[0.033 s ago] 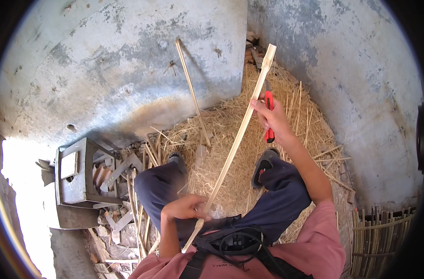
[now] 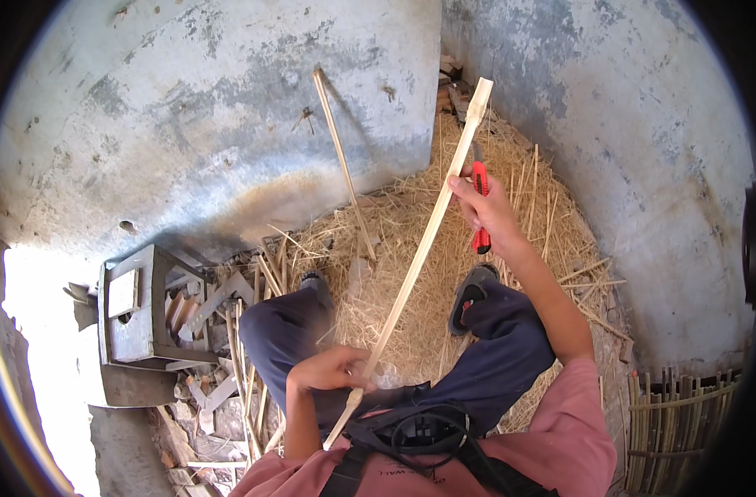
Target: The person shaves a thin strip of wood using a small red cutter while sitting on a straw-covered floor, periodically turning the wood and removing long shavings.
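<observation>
A long, pale bamboo strip [image 2: 421,259] slants up from my waist toward the far right, with a thicker joint near each end. My left hand [image 2: 335,369] is closed round its lower part, just above the near joint. Farther up, my right hand [image 2: 487,207] pinches the strip between thumb and fingers. The same hand holds a red utility knife [image 2: 480,182], its blade out and pointing away from me alongside the strip. Some of the right fingers are hidden behind the knife and strip.
Straw-like shavings [image 2: 411,331] cover the floor between my feet. A thin stick [image 2: 345,166] leans on the grey wall [image 2: 229,99]. At left stand a wooden stool-like box [image 2: 133,331] and scrap wood. A slatted bamboo rack [image 2: 676,431] sits at lower right.
</observation>
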`<state>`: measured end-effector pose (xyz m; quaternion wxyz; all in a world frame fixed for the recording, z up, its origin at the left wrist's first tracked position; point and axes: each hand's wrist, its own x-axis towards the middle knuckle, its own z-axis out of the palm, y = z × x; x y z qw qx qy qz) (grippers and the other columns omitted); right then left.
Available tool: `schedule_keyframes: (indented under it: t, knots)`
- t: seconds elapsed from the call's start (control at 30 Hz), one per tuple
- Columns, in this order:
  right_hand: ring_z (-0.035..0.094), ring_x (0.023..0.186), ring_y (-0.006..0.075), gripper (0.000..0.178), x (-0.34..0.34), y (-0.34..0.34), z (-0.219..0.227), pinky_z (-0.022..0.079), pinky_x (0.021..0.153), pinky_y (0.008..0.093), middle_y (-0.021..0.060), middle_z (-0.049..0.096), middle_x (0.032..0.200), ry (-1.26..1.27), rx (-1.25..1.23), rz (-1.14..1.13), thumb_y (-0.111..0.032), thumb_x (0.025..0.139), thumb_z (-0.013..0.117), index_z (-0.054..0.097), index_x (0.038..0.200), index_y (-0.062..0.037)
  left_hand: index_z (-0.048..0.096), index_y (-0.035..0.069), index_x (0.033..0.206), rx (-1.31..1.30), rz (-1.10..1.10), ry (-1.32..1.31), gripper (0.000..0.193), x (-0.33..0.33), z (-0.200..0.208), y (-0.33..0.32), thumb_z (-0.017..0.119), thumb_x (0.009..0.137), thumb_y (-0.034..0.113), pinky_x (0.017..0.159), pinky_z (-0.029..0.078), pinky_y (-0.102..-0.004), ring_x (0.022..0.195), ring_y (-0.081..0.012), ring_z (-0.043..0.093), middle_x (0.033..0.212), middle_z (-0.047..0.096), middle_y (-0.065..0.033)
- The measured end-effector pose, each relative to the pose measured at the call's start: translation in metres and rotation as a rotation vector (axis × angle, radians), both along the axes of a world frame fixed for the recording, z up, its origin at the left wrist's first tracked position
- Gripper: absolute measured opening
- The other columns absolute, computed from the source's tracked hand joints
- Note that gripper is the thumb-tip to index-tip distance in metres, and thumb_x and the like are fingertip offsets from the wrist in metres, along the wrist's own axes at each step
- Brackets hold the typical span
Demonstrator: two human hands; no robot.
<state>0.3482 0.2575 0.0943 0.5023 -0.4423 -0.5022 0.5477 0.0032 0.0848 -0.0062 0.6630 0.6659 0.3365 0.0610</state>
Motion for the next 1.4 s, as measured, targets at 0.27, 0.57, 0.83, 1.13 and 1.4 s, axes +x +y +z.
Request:
schedule_keyframes:
  t: [0.27, 0.57, 0.83, 1.13, 1.4]
  knots:
    - [0.037, 0.045, 0.0011, 0.043, 0.002, -0.004, 0.003, 0.03, 0.042, 0.0196, 0.0078, 0.074, 0.096, -0.102, -0.01, 0.079, -0.04, 0.111, 0.053, 0.063, 0.13, -0.0022, 0.065, -0.001, 0.133, 0.022, 0.557, -0.195, 0.028, 0.019, 0.024, 0.01, 0.063, 0.108, 0.011, 0.07, 0.051, -0.0246, 0.073, -0.0061, 0.059, 0.082, 0.061, 0.0032]
    - [0.048, 0.053, 0.0137, 0.041, -0.01, -0.011, -0.025, 0.038, 0.053, 0.0302, 0.0025, 0.057, 0.073, -0.46, 0.386, 0.42, -0.042, 0.114, 0.04, 0.063, 0.118, -0.008, 0.058, 0.0, 0.142, 0.048, 0.651, -0.257, 0.035, 0.049, 0.048, 0.023, 0.055, 0.113, 0.019, 0.059, 0.04, -0.0223, 0.065, -0.0033, 0.047, 0.078, 0.049, 0.0056]
    - [0.066, 0.066, 0.0415, 0.034, -0.04, -0.048, -0.015, 0.048, 0.061, 0.0516, 0.0182, 0.065, 0.073, -0.853, 0.635, 0.498, -0.042, 0.108, 0.057, 0.061, 0.107, -0.0083, 0.055, 0.004, 0.147, 0.014, 0.705, -0.355, 0.038, 0.064, 0.061, 0.028, 0.054, 0.114, 0.022, 0.06, 0.032, -0.0227, 0.067, -0.0039, 0.039, 0.076, 0.043, 0.0063]
    - [0.065, 0.064, 0.021, 0.037, -0.052, -0.052, -0.011, 0.048, 0.06, 0.0379, 0.0076, 0.062, 0.07, -0.769, 0.415, 0.276, -0.038, 0.103, 0.07, 0.062, 0.113, -0.0031, 0.054, 0.001, 0.149, -0.014, 0.713, -0.413, 0.042, 0.068, 0.067, 0.029, 0.042, 0.118, 0.026, 0.061, 0.032, -0.0219, 0.067, -0.0046, 0.037, 0.077, 0.045, 0.0048]
    - [0.067, 0.076, 0.0102, 0.02, -0.056, -0.039, -0.021, 0.053, 0.07, 0.0267, 0.0032, 0.069, 0.084, -0.086, 0.12, 0.332, -0.017, 0.102, 0.073, 0.068, 0.107, 0.0017, 0.046, -0.002, 0.154, 0.031, 0.655, -0.39, 0.049, 0.077, 0.056, 0.026, 0.046, 0.116, 0.029, 0.066, 0.043, -0.0235, 0.072, -0.007, 0.049, 0.089, 0.06, -0.0006]
